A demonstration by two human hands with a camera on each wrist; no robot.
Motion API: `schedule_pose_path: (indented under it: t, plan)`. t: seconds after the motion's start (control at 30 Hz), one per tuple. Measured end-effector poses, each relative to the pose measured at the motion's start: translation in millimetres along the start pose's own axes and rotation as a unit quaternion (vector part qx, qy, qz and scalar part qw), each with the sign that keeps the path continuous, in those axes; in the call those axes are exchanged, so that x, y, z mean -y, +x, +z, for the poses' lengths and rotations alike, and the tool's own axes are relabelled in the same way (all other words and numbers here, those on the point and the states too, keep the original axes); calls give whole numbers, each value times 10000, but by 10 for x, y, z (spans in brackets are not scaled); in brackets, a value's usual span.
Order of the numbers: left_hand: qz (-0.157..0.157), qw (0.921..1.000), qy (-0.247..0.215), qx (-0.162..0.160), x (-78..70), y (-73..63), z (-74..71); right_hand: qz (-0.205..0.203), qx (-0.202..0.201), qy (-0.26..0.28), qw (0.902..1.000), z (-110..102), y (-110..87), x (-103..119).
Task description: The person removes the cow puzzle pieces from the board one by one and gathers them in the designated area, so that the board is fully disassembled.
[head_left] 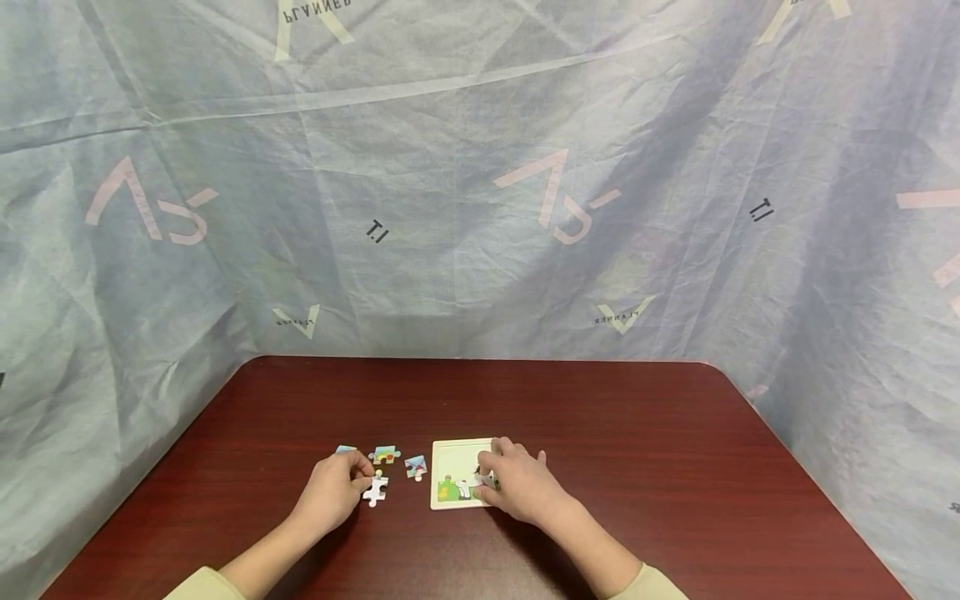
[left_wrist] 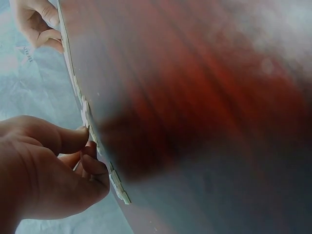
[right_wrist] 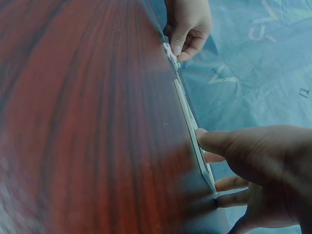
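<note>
My left hand [head_left: 333, 492] is at a mostly white puzzle piece [head_left: 373, 492] on the table, its thumb and forefinger pinching the piece's upper edge. In the left wrist view, that thumb and bent forefinger meet right at the row of thin pieces. My right hand [head_left: 525, 483] is over the right side of a shallow square puzzle tray [head_left: 433, 467]. Its thumb and forefinger grip a puzzle piece [head_left: 486, 480] from two sides, low over the tray, while the other fingers spread past the tray's far edge. Green-and-white pieces [head_left: 453, 490] lie along the tray's near side.
Between the left hand and the tray lies a blue-and-pink piece [head_left: 416, 467]. Farther back are a colourful piece [head_left: 385, 455] and a blue one [head_left: 346, 449], partly behind the left hand. The dark red table [head_left: 600, 417] is backed by a grey printed cloth [head_left: 450, 275].
</note>
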State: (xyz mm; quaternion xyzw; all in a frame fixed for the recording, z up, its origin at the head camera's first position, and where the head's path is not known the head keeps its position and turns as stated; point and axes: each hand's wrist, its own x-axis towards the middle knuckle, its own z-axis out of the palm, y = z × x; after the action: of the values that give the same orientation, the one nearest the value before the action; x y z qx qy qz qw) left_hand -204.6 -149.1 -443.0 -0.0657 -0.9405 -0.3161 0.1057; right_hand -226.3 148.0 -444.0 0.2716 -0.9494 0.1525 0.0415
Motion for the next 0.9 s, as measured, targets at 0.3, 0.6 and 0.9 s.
schedule_pose_path:
  t: [0.3,0.6,0.9]
  plan:
    - [1,9999,129,41,7,-7,-18,-7,-36,-10,10000,0,4,7]
    - [-60,10000,56,35,-25,-17,-1,-49,-64,-131,9999,-16,-3,13]
    - [75,10000,11,-5,-95,-14,35,91,-250,-243,9994,8,13,10]
